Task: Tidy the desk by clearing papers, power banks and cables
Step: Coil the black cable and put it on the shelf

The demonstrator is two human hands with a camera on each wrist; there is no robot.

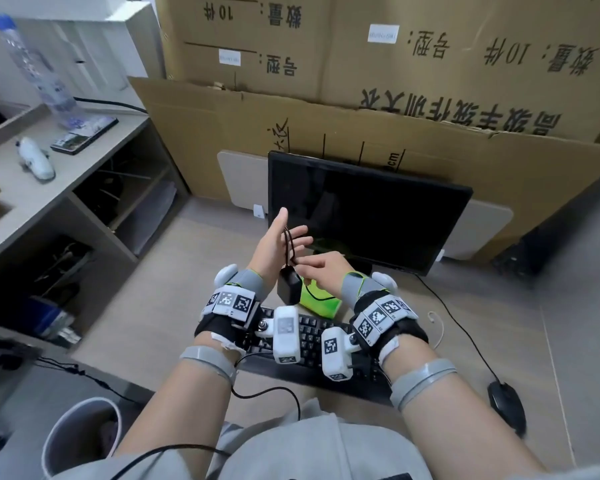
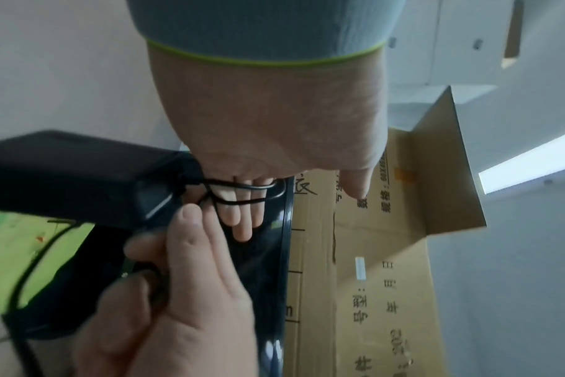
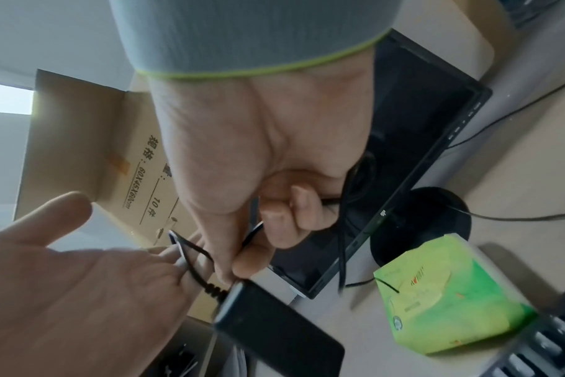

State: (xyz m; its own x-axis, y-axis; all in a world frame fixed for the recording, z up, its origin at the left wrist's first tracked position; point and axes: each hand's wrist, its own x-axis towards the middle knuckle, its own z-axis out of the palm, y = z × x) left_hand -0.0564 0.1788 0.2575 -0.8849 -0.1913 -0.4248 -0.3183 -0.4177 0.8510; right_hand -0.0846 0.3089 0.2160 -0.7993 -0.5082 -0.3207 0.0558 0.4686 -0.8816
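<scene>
Left hand fingers spread, cable looped | right hand fingers pinching cable | one adapter hanging

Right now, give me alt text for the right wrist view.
The right hand pinches a thin black cable looped over the open left hand; its black power brick hangs below, before a dark monitor and green tissue pack.

monitor blocks ahead, keyboard below, desk right free
</scene>
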